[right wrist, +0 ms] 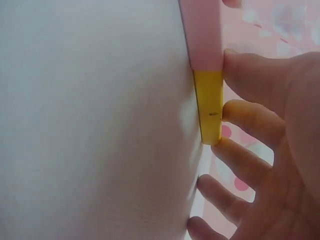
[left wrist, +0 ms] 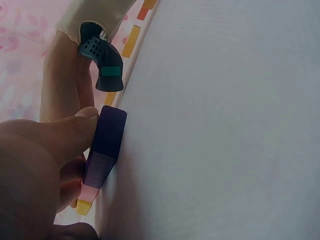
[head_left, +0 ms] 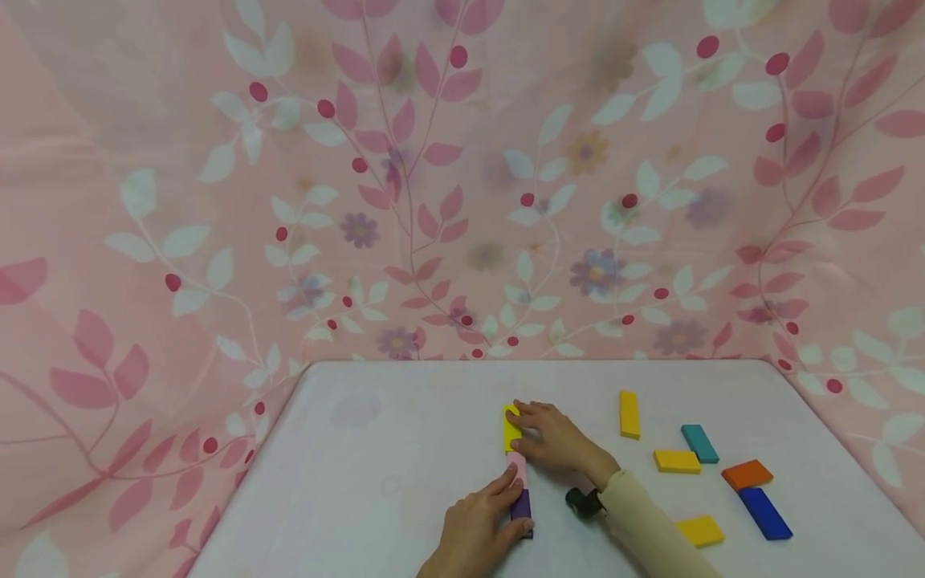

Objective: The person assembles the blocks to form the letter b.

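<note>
Three flat blocks lie end to end on the white table, in a line running away from me: a purple block [head_left: 522,504] nearest, a pink block [head_left: 518,461] in the middle and a yellow block [head_left: 510,433] farthest. My left hand [head_left: 473,526] touches the row from the left, its thumb on the purple block [left wrist: 109,131] near its close end and a fingertip by the pink one. From the right, my right hand [head_left: 556,440] rests spread fingertips on the yellow block [right wrist: 210,107], with its thumb near the pink-yellow joint.
To the right lie loose blocks: an upper yellow block [head_left: 629,415], a middle yellow block [head_left: 677,461], a teal block [head_left: 699,443], an orange block [head_left: 747,474], a blue block [head_left: 765,514] and a lower yellow block [head_left: 701,531]. A floral curtain [head_left: 462,201] hangs behind the table [head_left: 325,466].
</note>
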A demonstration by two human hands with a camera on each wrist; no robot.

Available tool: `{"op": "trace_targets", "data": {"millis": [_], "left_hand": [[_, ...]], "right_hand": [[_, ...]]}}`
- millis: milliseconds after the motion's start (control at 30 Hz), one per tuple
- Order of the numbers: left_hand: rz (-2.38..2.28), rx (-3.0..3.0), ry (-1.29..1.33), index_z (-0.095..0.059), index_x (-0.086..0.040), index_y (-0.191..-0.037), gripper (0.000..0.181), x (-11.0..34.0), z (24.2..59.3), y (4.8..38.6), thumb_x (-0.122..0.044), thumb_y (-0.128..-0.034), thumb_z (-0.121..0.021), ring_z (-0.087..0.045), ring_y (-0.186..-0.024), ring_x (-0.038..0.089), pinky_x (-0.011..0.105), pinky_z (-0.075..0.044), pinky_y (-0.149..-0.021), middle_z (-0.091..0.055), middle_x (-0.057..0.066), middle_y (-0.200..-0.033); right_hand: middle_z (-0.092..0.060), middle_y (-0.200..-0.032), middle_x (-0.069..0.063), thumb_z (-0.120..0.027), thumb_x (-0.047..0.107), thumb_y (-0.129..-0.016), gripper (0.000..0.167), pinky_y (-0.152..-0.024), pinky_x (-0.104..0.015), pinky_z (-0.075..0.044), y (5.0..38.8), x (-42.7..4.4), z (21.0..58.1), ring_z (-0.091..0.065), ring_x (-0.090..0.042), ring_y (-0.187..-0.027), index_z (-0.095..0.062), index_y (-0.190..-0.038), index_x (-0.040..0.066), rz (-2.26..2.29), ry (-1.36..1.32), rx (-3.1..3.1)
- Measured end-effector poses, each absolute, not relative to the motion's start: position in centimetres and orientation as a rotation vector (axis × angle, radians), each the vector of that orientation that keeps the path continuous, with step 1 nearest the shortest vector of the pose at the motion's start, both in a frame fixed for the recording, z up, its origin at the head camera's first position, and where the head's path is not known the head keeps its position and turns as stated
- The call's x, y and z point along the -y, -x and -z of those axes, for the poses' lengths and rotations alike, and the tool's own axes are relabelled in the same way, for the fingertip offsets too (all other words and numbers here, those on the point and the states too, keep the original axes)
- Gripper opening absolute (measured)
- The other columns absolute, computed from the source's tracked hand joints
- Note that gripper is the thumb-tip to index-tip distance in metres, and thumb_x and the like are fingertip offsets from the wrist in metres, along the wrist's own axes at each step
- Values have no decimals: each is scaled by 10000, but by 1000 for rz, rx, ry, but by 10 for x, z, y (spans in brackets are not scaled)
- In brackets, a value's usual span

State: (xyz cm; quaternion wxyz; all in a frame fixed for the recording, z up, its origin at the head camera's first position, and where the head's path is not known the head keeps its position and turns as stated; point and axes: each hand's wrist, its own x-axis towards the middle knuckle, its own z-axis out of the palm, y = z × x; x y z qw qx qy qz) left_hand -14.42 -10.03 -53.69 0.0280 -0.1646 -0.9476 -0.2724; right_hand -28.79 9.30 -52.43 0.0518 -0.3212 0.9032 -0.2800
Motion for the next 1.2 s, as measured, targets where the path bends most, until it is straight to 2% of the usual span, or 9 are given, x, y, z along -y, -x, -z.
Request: {"op": "trace_targets", "data": {"millis": [400, 733, 1200], "left_hand": [[878, 2989, 471, -682, -232, -1437, 591, 99, 534, 145, -544, -941, -759, -699, -1275, 292, 551, -623, -804, -540, -130, -1596], [839, 2956, 483, -690, -232, -1430, 576, 98, 535, 144, -516, -937, -777, -714, -1251, 274, 504, -629, -772, -569, -119, -1575], [837, 2940, 498, -692, -216, -1426, 559, 100, 535, 145, -482, -943, -784, -708, -1262, 274, 498, -633, -786, -570, -106, -1576]], "right_hand": [[-494, -1632, -168, -711, 361, -1013, 575, -1190, -715, -350, 287, -96, 524, -436, -485, -1491, -600, -1505, 86, 884, 985, -2709], [-514, -1615, -175, -726, 340, -1008, 563, -1186, -725, -341, 285, -98, 520, -440, -480, -1477, -613, -1492, 76, 972, 997, -2695], [-511, -1629, -125, -737, 361, -1003, 554, -1201, -703, -342, 289, -99, 522, -430, -445, -1492, -619, -1498, 141, 975, 957, -2694]]}}
